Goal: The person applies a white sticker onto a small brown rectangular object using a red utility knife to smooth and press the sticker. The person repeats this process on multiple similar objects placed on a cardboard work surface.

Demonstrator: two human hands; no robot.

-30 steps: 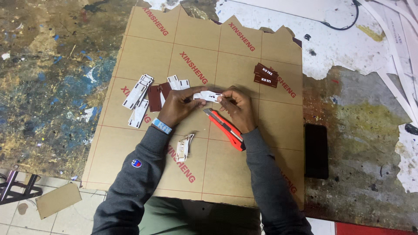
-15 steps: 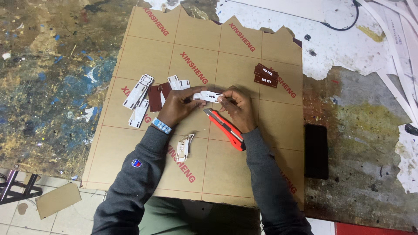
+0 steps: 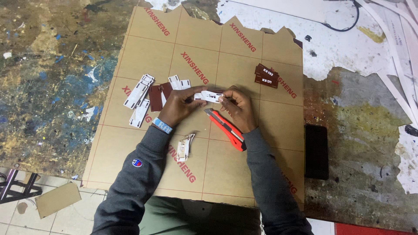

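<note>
Both hands meet over the middle of a tan paper-covered sheet (image 3: 244,56) with red print. My left hand (image 3: 180,105) and my right hand (image 3: 237,108) pinch the two ends of a small white rectangular tag (image 3: 209,96), held level just above the sheet. An orange utility knife (image 3: 225,129) lies on the sheet under my right wrist. Left of my left hand lies a loose pile of white and dark brown tags (image 3: 150,95). A curled scrap of white backing (image 3: 185,147) lies by my left forearm.
Two or three stacked dark brown tags (image 3: 266,76) lie at the sheet's upper right. A black phone (image 3: 316,151) rests on the paint-stained bench to the right. White paper strips (image 3: 392,52) cover the far right. A cardboard scrap (image 3: 56,199) lies on the floor at lower left.
</note>
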